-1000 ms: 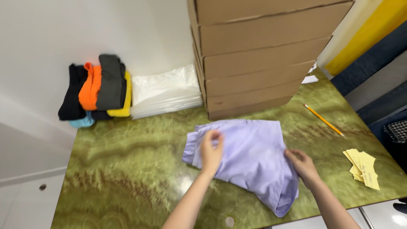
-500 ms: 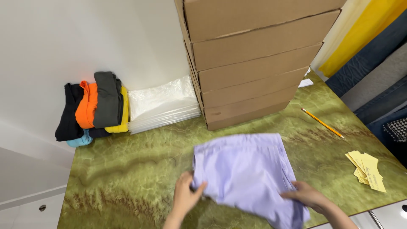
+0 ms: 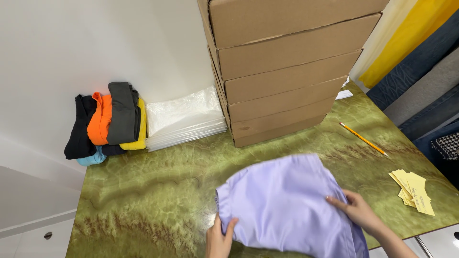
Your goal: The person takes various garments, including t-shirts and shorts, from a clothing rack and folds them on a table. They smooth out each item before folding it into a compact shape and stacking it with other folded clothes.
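A lilac garment [image 3: 282, 200] lies folded on the green marbled table [image 3: 153, 191], near its front edge. My left hand [image 3: 219, 236] grips the garment's lower left edge, fingers curled over the cloth. My right hand [image 3: 356, 210] rests flat on its right side, fingers spread and pressing the fabric down. Both forearms come in from the bottom of the view.
A tall stack of cardboard boxes [image 3: 282, 71] stands at the back. Left of it lie clear plastic bags [image 3: 184, 117] and a pile of folded clothes [image 3: 107, 122] in black, orange, grey and yellow. A yellow pencil [image 3: 363, 138] and yellow paper slips [image 3: 413, 191] lie at the right.
The garment has been folded smaller and pulled toward the front edge. My left hand dropped from its upper left corner to its lower left edge; my right hand stays on the right side.
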